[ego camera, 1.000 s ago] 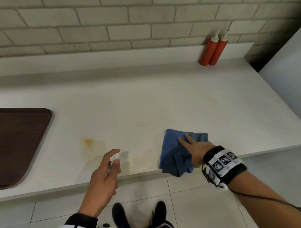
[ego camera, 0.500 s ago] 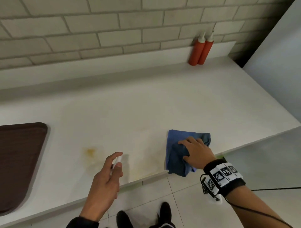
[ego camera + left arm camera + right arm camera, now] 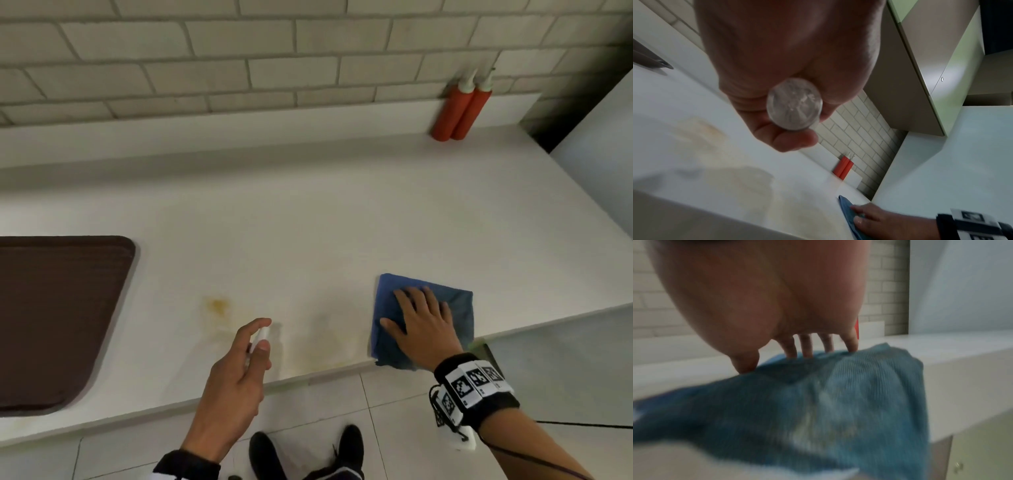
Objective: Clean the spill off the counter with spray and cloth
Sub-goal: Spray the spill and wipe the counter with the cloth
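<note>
Curled around the small spray bottle [image 3: 259,337], my left hand [image 3: 233,377] hovers nearest the yellow spill [image 3: 217,306]; my right hand [image 3: 421,325] presses flat on the blue cloth [image 3: 455,308], which lies well right of the spill at the counter [image 3: 308,222] edge.

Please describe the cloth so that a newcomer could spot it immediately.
Start at the long white counter and follow its front edge rightward. The folded blue ribbed cloth lies there under the right hand, one corner overhanging; it is the only blue thing.

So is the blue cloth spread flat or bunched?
Bunched: the blue cloth lies folded and rumpled under the right hand, one edge overhanging the white counter.
</note>
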{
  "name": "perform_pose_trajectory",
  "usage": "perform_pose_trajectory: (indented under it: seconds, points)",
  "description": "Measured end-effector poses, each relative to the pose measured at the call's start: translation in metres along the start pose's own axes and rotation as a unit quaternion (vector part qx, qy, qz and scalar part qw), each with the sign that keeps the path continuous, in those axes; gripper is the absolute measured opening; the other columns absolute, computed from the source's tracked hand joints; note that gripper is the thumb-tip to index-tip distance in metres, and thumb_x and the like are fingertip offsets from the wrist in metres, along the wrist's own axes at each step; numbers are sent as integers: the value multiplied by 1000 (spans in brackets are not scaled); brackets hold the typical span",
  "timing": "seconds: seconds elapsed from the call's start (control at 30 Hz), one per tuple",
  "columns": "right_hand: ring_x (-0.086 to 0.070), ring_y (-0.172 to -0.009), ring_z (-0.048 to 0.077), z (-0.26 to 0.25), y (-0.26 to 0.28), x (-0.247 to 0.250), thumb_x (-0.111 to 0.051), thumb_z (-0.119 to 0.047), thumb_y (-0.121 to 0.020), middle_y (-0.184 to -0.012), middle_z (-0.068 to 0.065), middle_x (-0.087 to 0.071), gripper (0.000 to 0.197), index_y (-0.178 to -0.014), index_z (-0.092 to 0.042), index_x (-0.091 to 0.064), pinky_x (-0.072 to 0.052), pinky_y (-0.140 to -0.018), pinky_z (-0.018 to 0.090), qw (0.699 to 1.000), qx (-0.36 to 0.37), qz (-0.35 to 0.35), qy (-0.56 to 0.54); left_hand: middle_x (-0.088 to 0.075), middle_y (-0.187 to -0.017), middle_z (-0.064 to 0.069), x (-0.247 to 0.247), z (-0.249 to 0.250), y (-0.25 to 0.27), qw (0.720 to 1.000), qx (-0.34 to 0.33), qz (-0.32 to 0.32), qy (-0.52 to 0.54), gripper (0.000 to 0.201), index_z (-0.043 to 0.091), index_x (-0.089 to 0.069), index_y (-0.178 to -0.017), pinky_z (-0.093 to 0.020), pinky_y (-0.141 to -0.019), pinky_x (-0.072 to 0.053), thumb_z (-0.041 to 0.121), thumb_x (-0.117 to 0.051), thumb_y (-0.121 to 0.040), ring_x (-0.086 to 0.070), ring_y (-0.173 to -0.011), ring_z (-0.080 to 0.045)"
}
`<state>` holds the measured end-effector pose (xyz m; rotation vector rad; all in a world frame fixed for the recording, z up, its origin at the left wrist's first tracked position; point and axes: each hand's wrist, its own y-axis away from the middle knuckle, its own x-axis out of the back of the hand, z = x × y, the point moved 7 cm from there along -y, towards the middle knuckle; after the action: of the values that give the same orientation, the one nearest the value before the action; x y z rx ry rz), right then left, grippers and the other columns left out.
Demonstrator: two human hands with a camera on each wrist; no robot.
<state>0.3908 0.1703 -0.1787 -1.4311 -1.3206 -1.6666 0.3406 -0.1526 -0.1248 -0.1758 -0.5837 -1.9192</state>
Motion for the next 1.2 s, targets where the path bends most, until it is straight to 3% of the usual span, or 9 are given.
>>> perform_pose_trajectory:
  seconds: [0.1,0.3,0.43,0.57,0.67,0.73,0.9,1.03,1.2]
  points:
    - [1,-149,37,-10,-2,-21,8,-73,-82,-164,8,-7,93,-156,-19,-8,-5,-115,63,1000,2,-16,3,-66,-91,-1,12,-6,0,1000,-3,19,-4,30,56,-51,-130,-28,-52,-53,40,-41,-106,-55,-51,-10]
    - [14,-149,34,-65,-36,-19,27,-73,-73,-164,3,13,99,-155,-22,7,5,-114,63,998,54,-16,18,-66,-89,0,32,-22,4,999,6,41,18,30,53,-52,-130,-32,-50,-53,39,-42,-106,-54,-50,-12]
    - [15,-149,32,-147,-50,-19,17,-70,-82,-164,0,12,88,-156,-24,6,8,-113,66,990,134,-25,23,-66,-84,2,42,-31,8,998,9,53,24,30,55,-52,-130,-36,-60,-55,40,-41,-106,-57,-54,-9]
    - [-8,-149,36,-232,-14,-36,-14,-61,-97,-163,3,-15,71,-155,-19,-21,-12,-112,70,960,277,-16,45,-67,-86,2,58,-42,12,996,22,77,38,30,56,-51,-130,-31,-57,-53,43,-40,-105,-56,-54,-9]
    - [-5,-150,30,-243,4,-48,-22,-57,-100,-163,-3,-14,64,-155,-24,-18,-3,-113,62,933,359,-5,42,-66,-90,1,78,-55,15,993,36,99,50,29,54,-52,-130,-29,-53,-51,42,-41,-105,-55,-51,-9]
    - [3,-151,22,-231,-8,-42,-18,-58,-100,-164,-8,-4,63,-156,-29,-10,-1,-116,59,934,356,0,31,-66,-90,-1,90,-65,17,991,45,112,62,28,54,-53,-128,-29,-51,-52,40,-42,-105,-55,-51,-11]
    - [22,-147,16,-239,-57,-27,-12,-69,-91,-158,-9,24,79,-153,-27,13,15,-116,55,972,235,-14,7,-67,-88,-1,113,-82,19,989,54,127,61,28,56,-53,-126,-32,-54,-53,40,-42,-106,-58,-53,-11]
    - [21,-147,17,-293,-41,-36,-11,-69,-87,-162,1,20,88,-156,-17,7,15,-116,54,962,271,-19,-12,-67,-89,0,116,-85,16,990,54,114,59,29,59,-52,-126,-30,-54,-53,40,-42,-106,-57,-54,-8]
    - [16,-149,14,-311,-13,-46,-32,-62,-94,-163,-1,11,81,-156,-18,-3,15,-118,46,938,342,-24,-44,-67,-90,1,110,-82,12,993,44,90,60,31,58,-50,-128,-28,-50,-54,39,-41,-106,-58,-54,-9]
